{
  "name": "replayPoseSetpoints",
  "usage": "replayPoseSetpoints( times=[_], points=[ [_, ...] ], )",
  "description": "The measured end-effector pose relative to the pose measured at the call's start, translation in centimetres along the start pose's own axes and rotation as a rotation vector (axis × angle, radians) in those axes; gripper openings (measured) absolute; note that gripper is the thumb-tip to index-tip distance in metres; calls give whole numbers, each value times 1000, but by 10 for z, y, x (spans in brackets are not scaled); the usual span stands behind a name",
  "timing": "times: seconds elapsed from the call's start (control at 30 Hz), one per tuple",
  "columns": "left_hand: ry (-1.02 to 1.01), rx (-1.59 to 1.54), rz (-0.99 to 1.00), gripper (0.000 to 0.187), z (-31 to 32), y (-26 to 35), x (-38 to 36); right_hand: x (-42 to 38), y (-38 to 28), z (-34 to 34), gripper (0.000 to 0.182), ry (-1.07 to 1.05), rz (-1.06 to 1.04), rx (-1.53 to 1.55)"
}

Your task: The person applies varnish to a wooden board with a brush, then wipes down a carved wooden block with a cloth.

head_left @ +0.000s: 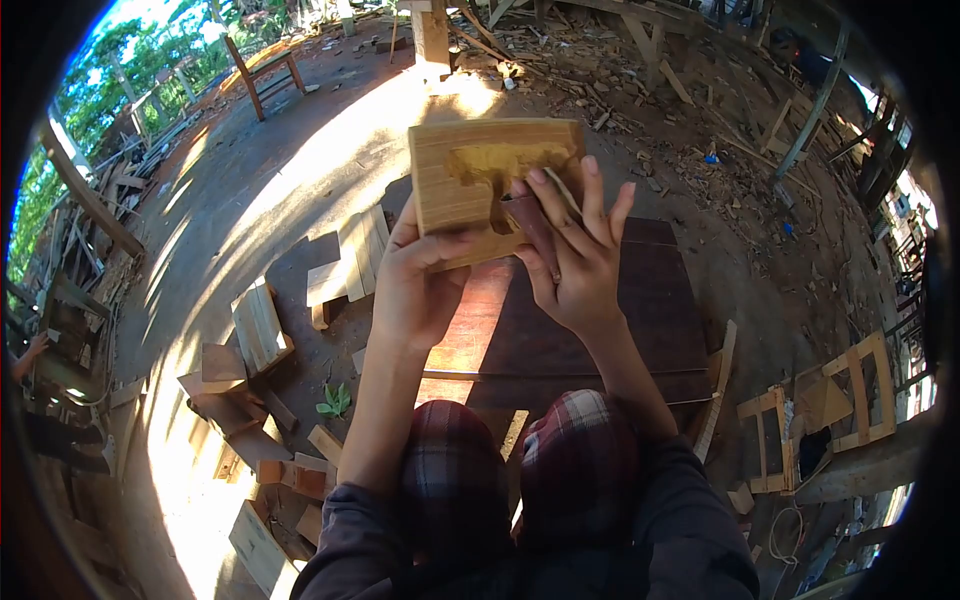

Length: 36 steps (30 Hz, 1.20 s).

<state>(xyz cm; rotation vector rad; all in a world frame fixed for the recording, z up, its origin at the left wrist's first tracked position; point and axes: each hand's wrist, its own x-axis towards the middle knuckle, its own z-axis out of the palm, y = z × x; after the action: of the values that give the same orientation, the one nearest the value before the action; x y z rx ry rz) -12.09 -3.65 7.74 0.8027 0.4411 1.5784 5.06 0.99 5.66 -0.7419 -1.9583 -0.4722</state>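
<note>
A pale wooden piece with a darker, yellowish patch across its face is held up before me, tilted towards the camera. My left hand grips its lower left side, thumb across the front and the other fingers mostly hidden behind. Against its lower right face, my right hand pinches a curled brown strip of sandpaper between thumb and fingers, with the outer fingers stretched out. Below both hands lies a dark reddish-brown wooden panel, just beyond my knees.
Wooden blocks and offcuts lie on the ground to the left. Slatted wooden frames stand at right. A chair-like wooden frame, a post and scrap wood are farther off. Another person's hand shows at the left edge.
</note>
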Motion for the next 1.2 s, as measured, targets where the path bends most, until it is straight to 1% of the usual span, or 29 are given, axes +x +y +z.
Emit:
replayPoseSetpoints(
  times=[0.07,0.1,0.17,0.2,0.27,0.37,0.4,0.5,0.6,0.7,0.73,0.83,0.97,1.03,1.1,1.13,1.2],
  points=[
    [-107,39,8,48,3,-4,-2,2,2,-2,43,39,55,39],
    [-110,72,18,45,8,-5,-3,3,4,-3,43,59,82,58],
    [-113,137,31,40,17,-9,-6,1,14,-3,44,88,-3,20],
    [-115,122,29,39,16,-10,-5,0,21,0,45,114,-51,22],
    [-121,94,26,36,11,-10,-1,-1,21,-1,46,84,-63,45],
    [7,171,141,35,3,-12,4,0,1,-11,46,-54,-12,131],
    [11,170,178,35,2,-9,4,1,-3,-12,46,-79,-38,171],
    [38,256,247,33,5,-4,1,0,-1,-13,44,-87,-81,136],
    [25,483,299,33,7,-8,-3,4,9,-16,39,18,-55,85],
    [53,478,300,33,13,-9,-5,-2,8,-14,39,8,-70,155],
    [63,477,298,33,13,-8,-6,-4,7,-13,41,-26,-108,212],
    [70,499,305,32,9,-2,-6,-7,9,-13,43,-72,-196,235],
    [12,546,304,31,11,-2,-8,0,21,-20,44,32,-181,208],
    [-6,580,294,32,11,-4,-9,-5,18,-19,44,24,-138,229],
    [34,581,325,32,10,-6,-8,-7,12,-17,44,22,-94,277],
    [55,584,344,31,10,-6,-8,-7,10,-21,44,-52,-151,262],
    [70,567,321,31,10,0,-11,-6,10,-22,46,-72,-214,316]
  ],
)
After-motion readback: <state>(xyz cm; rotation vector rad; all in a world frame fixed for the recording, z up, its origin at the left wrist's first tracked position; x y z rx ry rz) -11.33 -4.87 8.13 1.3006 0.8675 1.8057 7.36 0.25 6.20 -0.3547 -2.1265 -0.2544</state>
